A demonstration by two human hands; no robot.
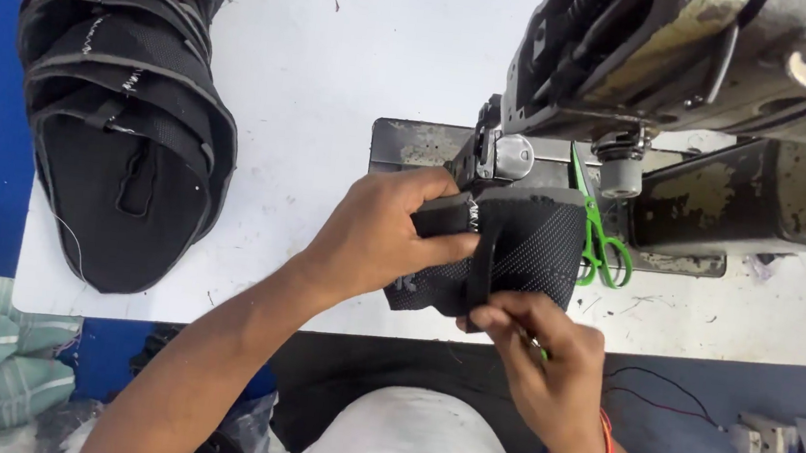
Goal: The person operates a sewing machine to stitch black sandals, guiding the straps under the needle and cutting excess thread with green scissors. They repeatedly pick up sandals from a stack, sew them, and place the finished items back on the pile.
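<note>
Left hand (372, 238) is clamped over the top of a black mesh shoe upper (519, 252), fingers pinching its folded edge. Right hand (547, 364) pinches the lower edge closed from underneath. The piece sits right at the sewing machine (635, 72) on the white table (340, 63), green scissors (599, 240) just beside it. A stack of black uppers (124, 101) lies well off left.

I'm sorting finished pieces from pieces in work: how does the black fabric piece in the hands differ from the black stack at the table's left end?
The fabric piece in hand is single and lies at the sewing machine, gripped by the left hand and right hand. The stack holds many overlapped pieces, untouched, away from the machine. The stack is far larger overall. Both are black mesh-like fabric with strap bands.
</note>
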